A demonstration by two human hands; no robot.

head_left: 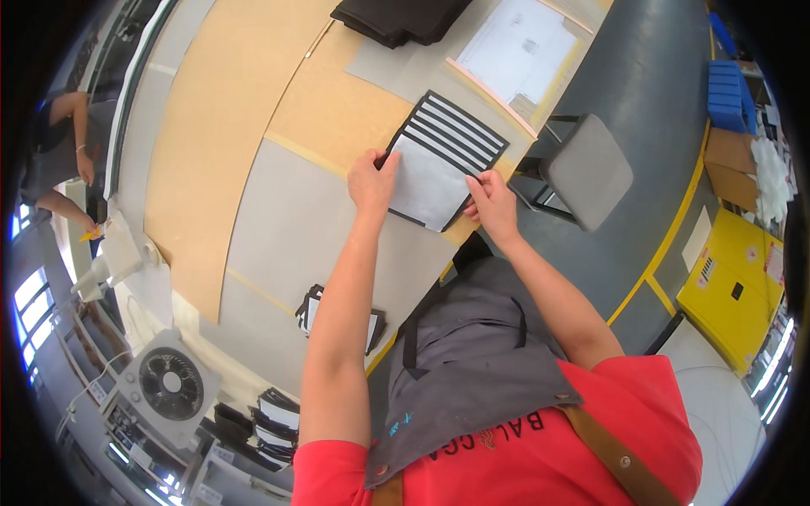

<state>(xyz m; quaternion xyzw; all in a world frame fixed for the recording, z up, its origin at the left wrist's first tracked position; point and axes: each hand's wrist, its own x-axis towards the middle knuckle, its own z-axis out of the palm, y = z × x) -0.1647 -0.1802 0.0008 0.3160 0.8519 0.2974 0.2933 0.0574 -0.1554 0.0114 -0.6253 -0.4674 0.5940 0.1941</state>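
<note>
A flat black panel [449, 133] lies at the table's near right edge. White strips alternate with black across its far half, and a plain whitish sheet [426, 179] covers the near half. My left hand [371, 184] pinches the panel's left edge between thumb and fingers. At the lower right edge, my right hand [493, 202] has its thumb on top and its fingers curled at the rim. Partly hidden behind my left forearm is a small pile of black-and-white pieces [374, 327].
Black sheets [403, 18] are stacked at the far edge, near a white paper drawing [519, 52]. Right of the table stands a grey stool [588, 173]; farther right is a yellow cabinet [732, 287]. A box fan [171, 382] is lower left. Another person's arm [80, 135] shows at far left.
</note>
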